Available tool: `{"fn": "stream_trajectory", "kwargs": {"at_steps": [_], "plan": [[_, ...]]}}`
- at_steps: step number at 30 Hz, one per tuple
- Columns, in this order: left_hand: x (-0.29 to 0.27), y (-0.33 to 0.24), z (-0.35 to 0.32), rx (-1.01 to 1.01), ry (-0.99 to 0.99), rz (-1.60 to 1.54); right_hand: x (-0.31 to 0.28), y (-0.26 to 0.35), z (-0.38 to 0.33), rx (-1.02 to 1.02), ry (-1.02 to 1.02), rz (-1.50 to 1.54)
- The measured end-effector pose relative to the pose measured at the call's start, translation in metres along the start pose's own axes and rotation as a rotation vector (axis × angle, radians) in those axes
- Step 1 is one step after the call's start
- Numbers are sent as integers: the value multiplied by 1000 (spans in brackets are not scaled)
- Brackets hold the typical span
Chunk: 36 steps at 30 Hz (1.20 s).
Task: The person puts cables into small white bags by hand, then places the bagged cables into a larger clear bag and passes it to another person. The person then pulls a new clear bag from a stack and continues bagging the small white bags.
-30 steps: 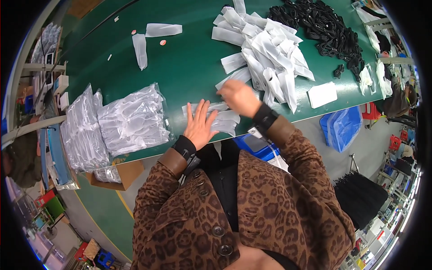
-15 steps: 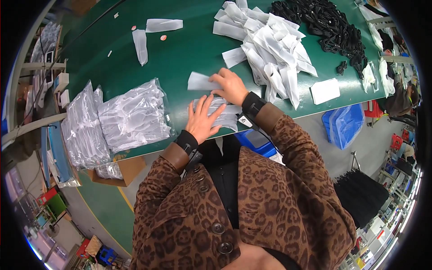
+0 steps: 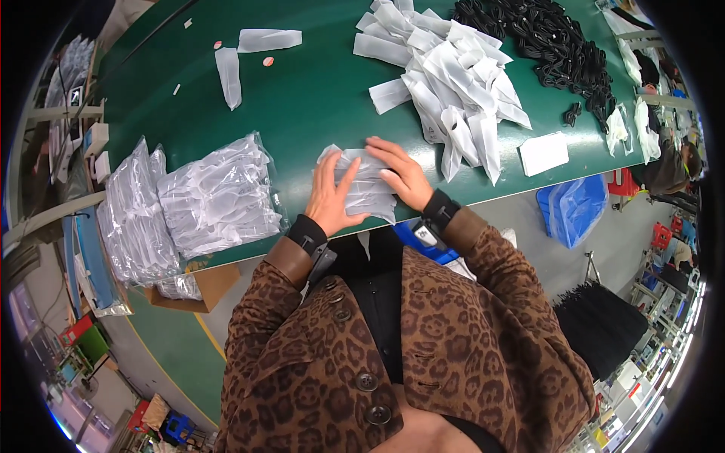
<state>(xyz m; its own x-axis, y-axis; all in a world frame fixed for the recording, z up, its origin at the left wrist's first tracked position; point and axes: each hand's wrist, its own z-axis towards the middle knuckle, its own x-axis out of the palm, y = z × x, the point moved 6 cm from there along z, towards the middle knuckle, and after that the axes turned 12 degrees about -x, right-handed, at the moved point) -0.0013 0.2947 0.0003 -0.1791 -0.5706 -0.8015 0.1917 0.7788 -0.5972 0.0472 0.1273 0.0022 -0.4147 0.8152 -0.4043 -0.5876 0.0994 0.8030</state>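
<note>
A small stack of narrow, frosted white plastic sleeves [image 3: 368, 186] lies on the green table in front of me. My left hand [image 3: 330, 198] rests on the stack's left side, its fingers spread over the sleeves. At the right edge of the same stack, my right hand [image 3: 404, 175] lies with fingers stretched out, touching the upper sleeves. Beyond the hands, a large loose heap of similar sleeves [image 3: 461, 79] shows some slender filled shapes, their contents hard to make out.
Clear bags packed with sleeves [image 3: 215, 196] lie to the left. Coiled black cables [image 3: 563, 49] are piled at the far right, near a white card stack [image 3: 544, 154]. Two single sleeves [image 3: 269, 40] lie far left. A cardboard box [image 3: 215, 291] and a blue bin [image 3: 572, 211] stand below the table edge.
The single sleeve under my right hand has come down onto the stack. My right hand has shifted toward the stack's right edge and opened; my left hand has moved slightly left.
</note>
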Motion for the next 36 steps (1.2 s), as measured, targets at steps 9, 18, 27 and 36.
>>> {"fn": "stream_trajectory", "kwargs": {"at_steps": [9, 18, 27, 36], "plan": [[3, -9, 10, 57, -43, -116, 23, 17, -6, 52, -95, -204], [10, 13, -5, 13, 4, -7, 19, 22, 8, -141, 302, -316], [-17, 6, -18, -19, -96, -82, 37, 18, 0, -229, 304, -326], [-48, -14, -46, -90, -247, 200, 44, 38, 18, -188, 459, -480]]}}
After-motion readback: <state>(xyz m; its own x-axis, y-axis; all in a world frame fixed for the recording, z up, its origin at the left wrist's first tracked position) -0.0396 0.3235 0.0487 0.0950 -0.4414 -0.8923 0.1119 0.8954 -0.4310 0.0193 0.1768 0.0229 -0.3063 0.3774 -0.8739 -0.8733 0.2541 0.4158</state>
